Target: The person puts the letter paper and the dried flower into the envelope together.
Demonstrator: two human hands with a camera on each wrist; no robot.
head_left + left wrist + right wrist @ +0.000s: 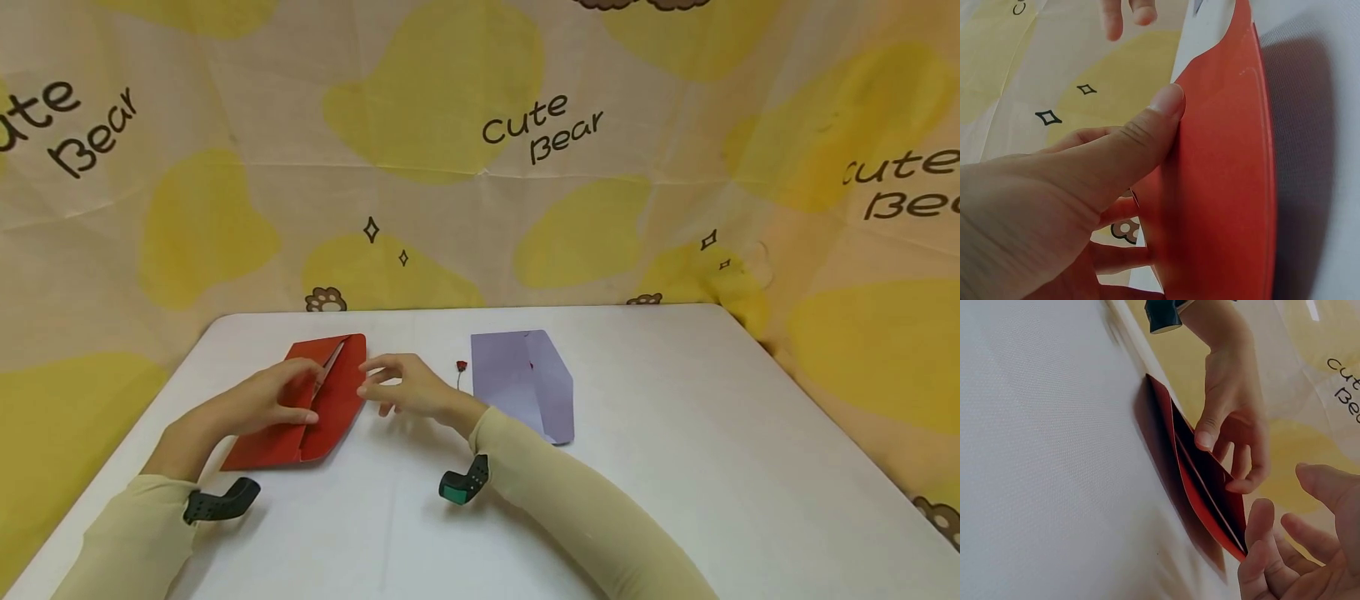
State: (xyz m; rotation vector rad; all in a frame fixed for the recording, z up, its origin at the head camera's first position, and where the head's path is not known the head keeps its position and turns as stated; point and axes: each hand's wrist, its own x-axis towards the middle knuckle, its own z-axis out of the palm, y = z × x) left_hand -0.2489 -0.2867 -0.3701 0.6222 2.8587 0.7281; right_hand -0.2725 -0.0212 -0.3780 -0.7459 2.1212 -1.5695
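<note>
A red envelope [341, 417] lies on the left side of the table with its flap unfolded to the right. Its mouth gapes, and a pale edge shows inside. My left hand [258, 400] grips the envelope at the mouth, thumb on the near part and fingers farther back; the left wrist view shows the thumb along the red paper's edge. My right hand [408, 385] hovers just right of the flap, fingers loosely bent and holding nothing. From the right wrist view, its fingertips are close to the envelope's end.
A purple envelope [506, 371], its flap unfolded to the right, lies right of my right hand. Between them is a small red flower-like piece [461, 366] on a thin stem. The white table [712, 467] ends at a printed cloth backdrop [450, 167].
</note>
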